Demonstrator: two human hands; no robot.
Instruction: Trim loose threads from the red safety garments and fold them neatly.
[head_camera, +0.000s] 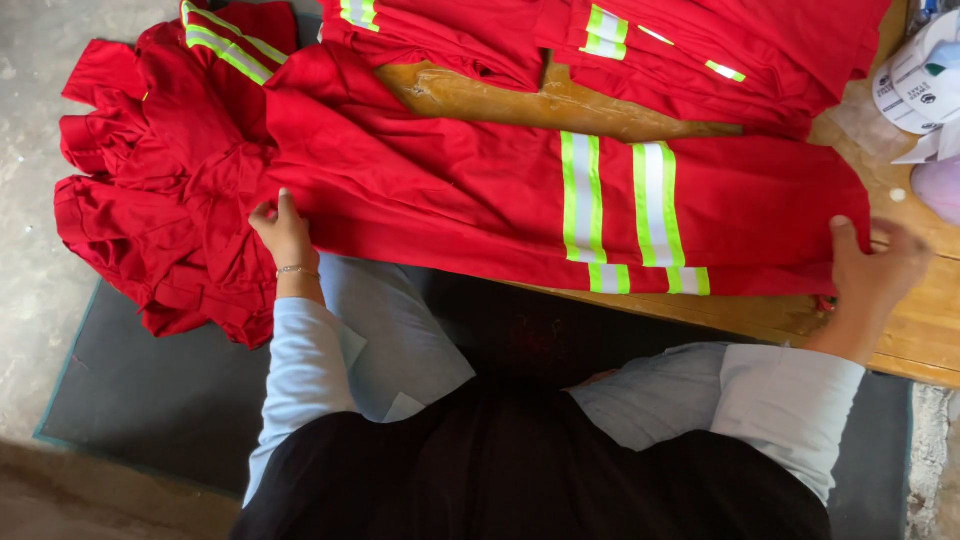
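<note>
Red work-garment fabric (480, 215) lies stretched between the two hands, its long axis running left to right along the near edge of the table (900, 335). The left hand (283, 232) rests flat on the cloth at its left end, fingers together and pointing away from the body, thumb out to the side. The right hand (872, 268) holds the opposite end, thumb on top of the hem and fingers curled loosely past the edge (whether they pinch the cloth from beneath I cannot tell). Both hands sit about equally near the garment, one at each end. Two pairs of yellow-and-silver reflective bands (622, 205) cross the fabric right of its middle, nearer the right hand. Left of the left hand, a heap of more red garments (150, 190) spills off the table end above a dark floor mat (150, 390). Beyond, further folded red pieces (620, 45) lie on the worn wooden top, with white rolls of tape (915, 85) at the far right corner. Bare concrete floor (40, 150) shows on the left.
</note>
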